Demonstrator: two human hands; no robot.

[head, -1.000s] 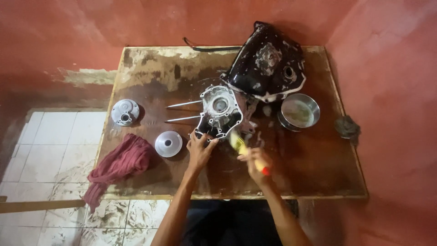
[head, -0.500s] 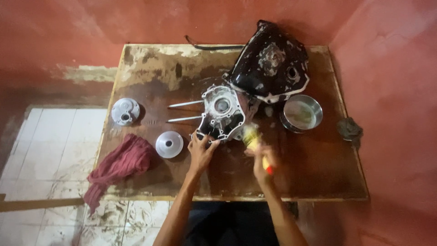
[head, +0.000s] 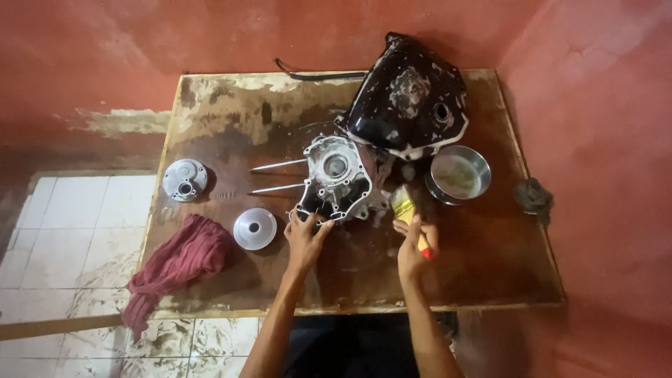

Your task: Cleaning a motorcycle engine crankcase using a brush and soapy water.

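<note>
A silver engine crankcase half [head: 334, 179] with two long studs sticking out to the left lies in the middle of a wet wooden table [head: 490, 266]. My left hand [head: 306, 236] grips its near edge. My right hand [head: 414, 243] holds a paintbrush [head: 406, 208] with pale bristles and a yellow-red handle, bristles pointing toward the crankcase's right side, a little apart from it. A black soapy engine cover [head: 409, 98] lies just behind the crankcase.
A steel bowl [head: 458, 173] of cloudy liquid stands right of the brush. Two round silver covers [head: 185, 180] [head: 255, 228] and a dark red rag [head: 178, 262] lie on the left. A grey scrub wad [head: 533, 196] sits at the right edge, next to the red wall.
My right hand has carried the brush slightly up and to the right, nearer the bowl. My left hand stays on the crankcase edge.
</note>
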